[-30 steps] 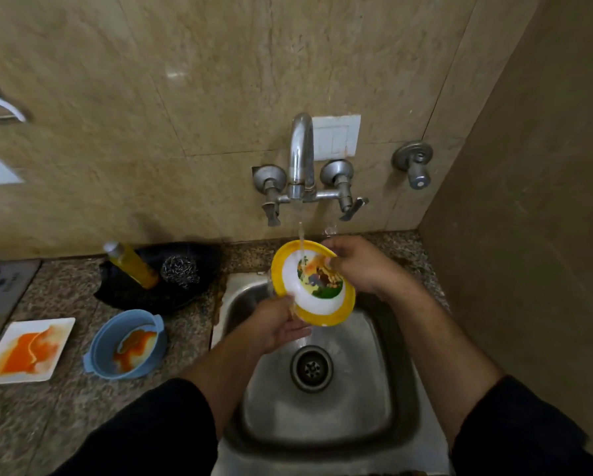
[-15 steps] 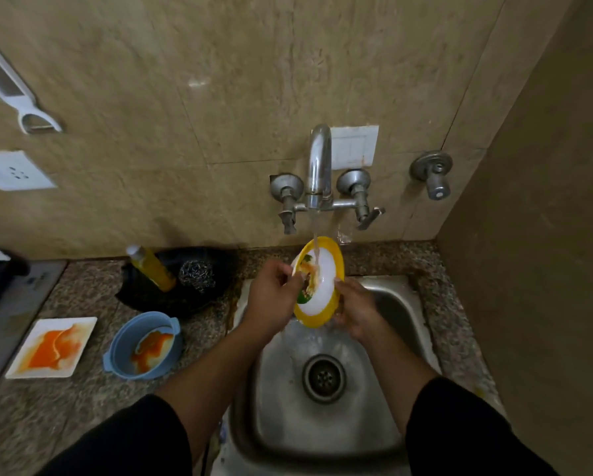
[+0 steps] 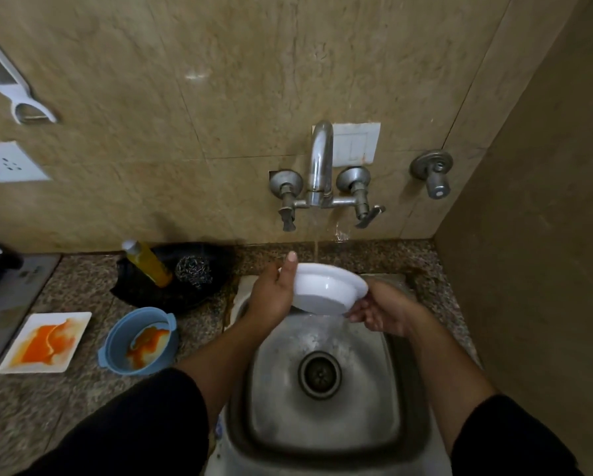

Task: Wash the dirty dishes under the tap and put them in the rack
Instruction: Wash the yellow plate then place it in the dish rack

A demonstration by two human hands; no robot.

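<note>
Sink (image 3: pixel 326 427) sits below a white-bottomed bowl (image 3: pixel 326 292), held underside up under the tap (image 3: pixel 321 159) stream and tilted, long axis left-right. Left hand (image 3: pixel 271 298) grips its left edge, right hand (image 3: pixel 386 314) pinches its right rim.

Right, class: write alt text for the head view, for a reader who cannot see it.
A left hand and a right hand hold a white bowl, underside up, under the running tap above a sink. Left of the sink, on the counter, sit a stained blue bowl and a stained plate.
</note>
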